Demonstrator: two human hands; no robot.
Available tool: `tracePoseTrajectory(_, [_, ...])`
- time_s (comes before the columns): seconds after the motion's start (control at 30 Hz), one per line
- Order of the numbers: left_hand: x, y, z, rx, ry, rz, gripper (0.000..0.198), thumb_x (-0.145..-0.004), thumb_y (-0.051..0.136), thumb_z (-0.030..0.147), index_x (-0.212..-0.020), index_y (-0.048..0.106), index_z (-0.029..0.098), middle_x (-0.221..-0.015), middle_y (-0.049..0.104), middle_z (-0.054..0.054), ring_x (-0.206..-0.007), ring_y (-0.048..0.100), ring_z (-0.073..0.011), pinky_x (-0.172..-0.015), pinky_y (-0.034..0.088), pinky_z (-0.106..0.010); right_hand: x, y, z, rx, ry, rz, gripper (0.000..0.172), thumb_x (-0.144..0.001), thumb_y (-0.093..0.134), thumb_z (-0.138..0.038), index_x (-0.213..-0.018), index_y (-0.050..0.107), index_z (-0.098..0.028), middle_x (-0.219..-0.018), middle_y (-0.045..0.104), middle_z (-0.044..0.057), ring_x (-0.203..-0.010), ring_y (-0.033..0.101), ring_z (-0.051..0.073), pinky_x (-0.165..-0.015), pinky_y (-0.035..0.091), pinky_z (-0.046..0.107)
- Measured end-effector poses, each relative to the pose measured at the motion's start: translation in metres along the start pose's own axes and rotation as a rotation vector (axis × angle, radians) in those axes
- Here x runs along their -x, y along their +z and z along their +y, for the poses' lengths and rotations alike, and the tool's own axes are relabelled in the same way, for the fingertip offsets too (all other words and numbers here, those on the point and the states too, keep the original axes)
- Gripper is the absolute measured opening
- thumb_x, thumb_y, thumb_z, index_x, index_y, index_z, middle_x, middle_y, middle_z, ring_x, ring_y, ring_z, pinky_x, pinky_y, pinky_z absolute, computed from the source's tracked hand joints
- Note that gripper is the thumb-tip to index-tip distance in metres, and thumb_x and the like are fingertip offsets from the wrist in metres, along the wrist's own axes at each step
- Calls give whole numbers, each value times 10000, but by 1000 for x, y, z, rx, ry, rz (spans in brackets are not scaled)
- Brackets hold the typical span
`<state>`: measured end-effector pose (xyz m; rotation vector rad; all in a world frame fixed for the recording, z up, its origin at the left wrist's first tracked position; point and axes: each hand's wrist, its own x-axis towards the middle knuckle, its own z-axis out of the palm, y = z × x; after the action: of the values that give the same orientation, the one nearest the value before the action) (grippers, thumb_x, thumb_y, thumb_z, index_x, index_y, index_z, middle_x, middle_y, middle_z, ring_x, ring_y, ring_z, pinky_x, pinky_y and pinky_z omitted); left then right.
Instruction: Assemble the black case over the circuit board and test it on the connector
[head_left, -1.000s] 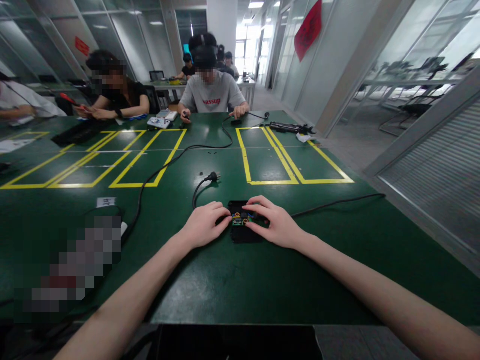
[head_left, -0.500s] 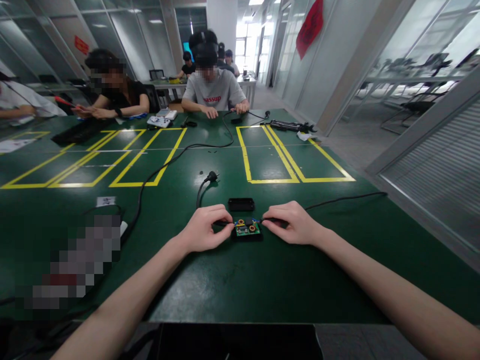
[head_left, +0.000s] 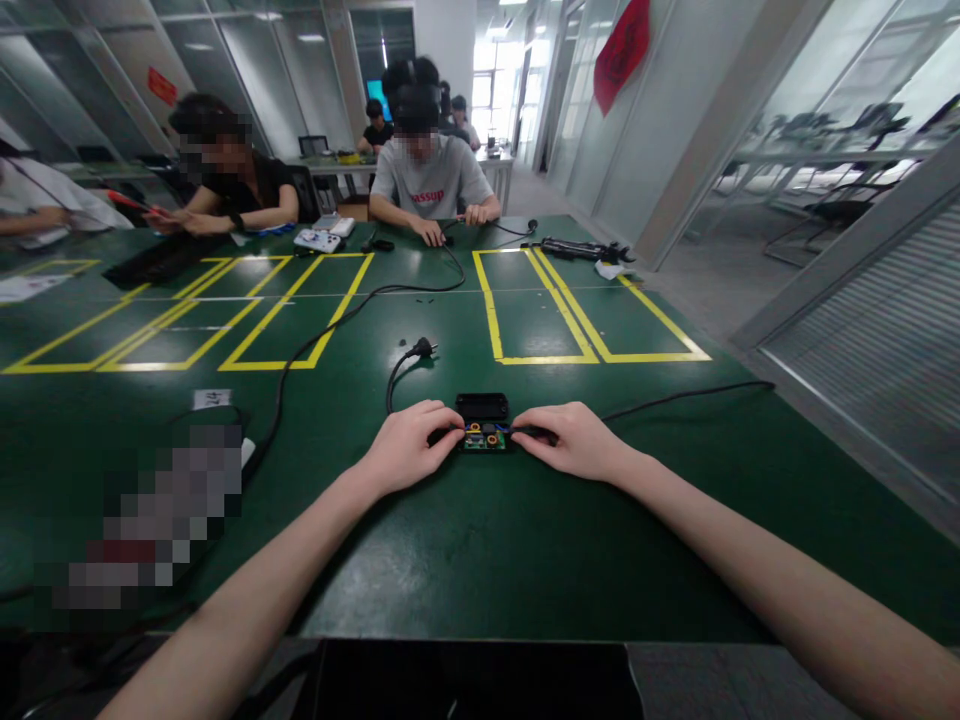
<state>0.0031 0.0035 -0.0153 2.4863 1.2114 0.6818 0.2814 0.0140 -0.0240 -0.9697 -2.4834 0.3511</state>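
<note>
A green circuit board (head_left: 486, 440) with copper-wound coils lies in a black plastic case half between my hands. My left hand (head_left: 415, 445) pinches the black power cord (head_left: 391, 388) where it meets the board's left end; the cord's plug (head_left: 424, 348) lies on the table beyond. At the right end, my right hand (head_left: 568, 440) pinches a second black cable (head_left: 675, 394), which runs off to the right. Just behind the board sits the other case half (head_left: 481, 405), its hollow side up. My fingers partly hide both cable ends.
A blurred-out long object (head_left: 172, 500) lies on the green table (head_left: 525, 560) at left, near a small white label (head_left: 212, 399). Yellow tape (head_left: 546, 360) marks rectangles farther off. Across the table, co-workers (head_left: 431, 175) handle cables and parts; a black folded stand (head_left: 581, 250) lies at the far right.
The board and its case half have moved slightly away from me and left, closer to the other case half. Both hands moved along with them, still pinching the cables.
</note>
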Motion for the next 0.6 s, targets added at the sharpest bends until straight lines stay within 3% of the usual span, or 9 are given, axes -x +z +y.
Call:
tracePoseTrajectory(0.17, [-1,-1,-1,-69,-26,9,168,-980,584,311,-989,728,224,-933,703,-27,-876,655,-184,-768,527,-294,0,0,3,-56,-24,55,139,-940,589,-270,-1026,679,-207,-913,752,45,-700,680,162,-634,513,272])
tracePoseTrajectory(0.6, [-2,-3,-7,115,-3,16,132,-912,603,189,-923,734,193,-885,720,-36,-831,674,-179,-748,526,-295,-1,0,7,-67,-109,63,153,-996,563,-264,-920,685,-211,-915,713,64,-857,690,204,-749,552,325])
